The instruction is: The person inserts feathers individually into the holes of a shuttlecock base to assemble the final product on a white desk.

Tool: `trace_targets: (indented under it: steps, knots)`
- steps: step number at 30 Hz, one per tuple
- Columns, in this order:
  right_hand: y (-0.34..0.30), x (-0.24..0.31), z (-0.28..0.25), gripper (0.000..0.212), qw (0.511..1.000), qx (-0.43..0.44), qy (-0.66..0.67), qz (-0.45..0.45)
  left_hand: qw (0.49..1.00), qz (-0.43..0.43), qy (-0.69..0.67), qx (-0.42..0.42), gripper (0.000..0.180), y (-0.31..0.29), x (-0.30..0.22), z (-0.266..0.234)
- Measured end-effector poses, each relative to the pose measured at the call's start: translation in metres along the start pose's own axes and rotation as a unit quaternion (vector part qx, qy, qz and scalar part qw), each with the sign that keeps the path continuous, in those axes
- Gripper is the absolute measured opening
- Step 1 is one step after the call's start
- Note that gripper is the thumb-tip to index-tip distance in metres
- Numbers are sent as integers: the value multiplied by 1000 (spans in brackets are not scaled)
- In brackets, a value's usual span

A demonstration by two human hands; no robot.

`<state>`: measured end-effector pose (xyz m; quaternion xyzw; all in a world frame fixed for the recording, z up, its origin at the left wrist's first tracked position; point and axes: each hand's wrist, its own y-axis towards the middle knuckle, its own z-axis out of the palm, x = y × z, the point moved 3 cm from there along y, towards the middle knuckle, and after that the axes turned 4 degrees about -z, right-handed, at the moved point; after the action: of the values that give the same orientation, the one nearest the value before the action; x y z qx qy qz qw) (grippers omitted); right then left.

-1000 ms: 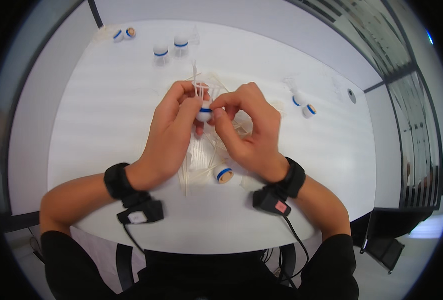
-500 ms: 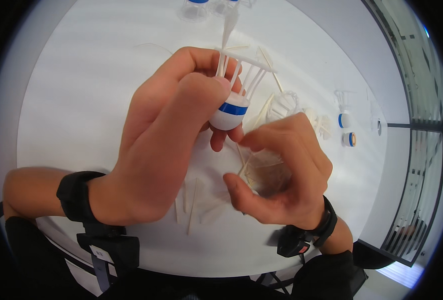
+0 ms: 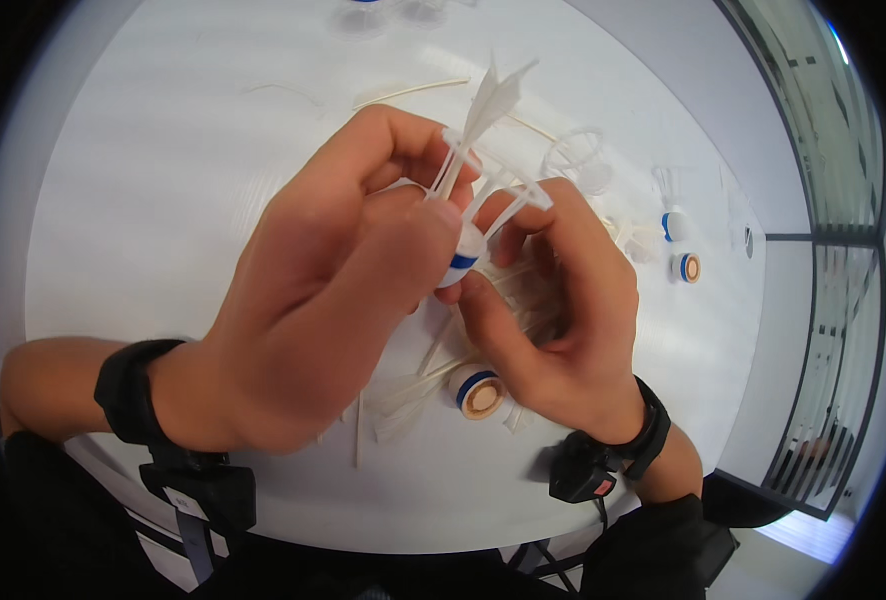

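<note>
My left hand (image 3: 338, 250) holds a half-built shuttlecock (image 3: 467, 247), with thumb and fingers closed about its white plastic skirt. The rounded white head has a blue band. A white feather (image 3: 491, 108) stands up out of the skirt's rim, its shaft passing under my left thumb. My right hand (image 3: 578, 310) curls in from the right, its thumb against the head and its fingertips beside the skirt's struts, partly hidden. Below the hands, a loose shuttlecock head (image 3: 481, 393) with a tan cork ring lies on the white table (image 3: 163, 210).
Feathers and shafts (image 3: 413, 400) lie under and left of my right hand. A thin shaft (image 3: 411, 92) lies farther back. At right are a clear skirt (image 3: 577, 162), a blue-banded head with struts (image 3: 673, 226) and a cork-faced head (image 3: 686, 267). Clear pieces (image 3: 358, 20) stand at the far edge.
My right hand has moved up and left to the shuttlecock and closed on it. The shuttlecock has tilted, and its feather now leans right. The loose head below has come into view.
</note>
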<state>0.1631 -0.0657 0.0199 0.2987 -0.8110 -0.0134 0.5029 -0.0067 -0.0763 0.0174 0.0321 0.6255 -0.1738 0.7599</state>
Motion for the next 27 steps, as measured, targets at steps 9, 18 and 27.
trace_targets:
  steps: [9,18,27]
  knots:
    - [-3,4,-10,41,995,-5,98,26,999,23,1,32,42,-4,-6,9]
    - [-19,47,-2,38,976,-83,-91,-180,999,3,-36,-38,46,-5,5,9]
    - [-28,41,-7,28,985,46,-98,-137,994,-21,-19,-108,50,-4,9,8]
